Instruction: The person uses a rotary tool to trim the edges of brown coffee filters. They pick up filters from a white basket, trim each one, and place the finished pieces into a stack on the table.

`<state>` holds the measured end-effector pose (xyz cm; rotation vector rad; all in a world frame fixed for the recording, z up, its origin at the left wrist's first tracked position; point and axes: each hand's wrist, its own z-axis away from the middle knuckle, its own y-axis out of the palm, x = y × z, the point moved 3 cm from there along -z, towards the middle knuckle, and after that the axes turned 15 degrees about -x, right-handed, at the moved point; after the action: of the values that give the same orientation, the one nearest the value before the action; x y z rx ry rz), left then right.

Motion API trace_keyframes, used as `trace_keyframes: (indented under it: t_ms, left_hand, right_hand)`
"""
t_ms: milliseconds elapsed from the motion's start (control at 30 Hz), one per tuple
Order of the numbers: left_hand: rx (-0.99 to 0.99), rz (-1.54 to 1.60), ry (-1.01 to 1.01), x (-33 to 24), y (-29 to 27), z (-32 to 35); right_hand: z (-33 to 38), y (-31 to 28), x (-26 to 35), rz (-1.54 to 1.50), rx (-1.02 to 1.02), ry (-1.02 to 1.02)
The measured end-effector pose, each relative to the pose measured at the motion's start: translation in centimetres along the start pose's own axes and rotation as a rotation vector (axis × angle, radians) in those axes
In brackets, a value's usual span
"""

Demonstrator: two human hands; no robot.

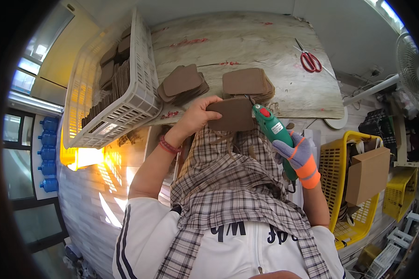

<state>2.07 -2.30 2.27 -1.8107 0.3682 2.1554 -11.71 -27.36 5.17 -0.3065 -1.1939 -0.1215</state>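
Worktop (246, 42): pale, worn board, red marks on surface. Carried two stacks of brown cardboard pieces (184, 83) along near edge, within easy reach of both hands, probably as supply. Red-handled scissors (310, 61) lay near right edge, well apart from the work.

White plastic crate (135, 88): rested tilted against left edge of worktop. Held brown cardboard pieces packed upright in rows. Tilt probably kept contents facing the person.

Yellow basket (333, 158): stood beyond right side, below worktop level. Held a brown cardboard box (368, 174) standing on end.

Brown cardboard piece (231, 114): held just off near edge, over checked apron, face turned toward the tool tip.

Green glue gun (274, 132): nozzle touched right edge of held piece, apparently to lay adhesive there.

Left hand (198, 116): bare, fingers closed on left edge of piece, steadying it.

Right hand (299, 156): in grey-and-orange glove, fingers wrapped around gun grip.
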Motion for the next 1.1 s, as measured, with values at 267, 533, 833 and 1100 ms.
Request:
trace_keyframes:
  t_ms: [267,533,833,1100]
  left_hand:
    - [-0.234,0.044,0.079,-1.2,-2.6,-0.3]
    - [-0.148,-0.003,0.027,-0.9,-1.8,0.3]
    - [0.005,-0.117,-0.104,-1.0,-0.3,0.9]
    - [-0.212,0.086,0.022,-2.1,-3.8,0.2]
  right_hand:
    - [0.2,0.1,-1.1,0.080,0.114,0.043]
    - [0.5,1.6,-1.0,0.048,0.135,0.022]
    - [-0.2,3.1,-0.3,0.190,0.158,-0.055]
    - [-0.5,4.2,-0.4,0.006,0.127,0.023]
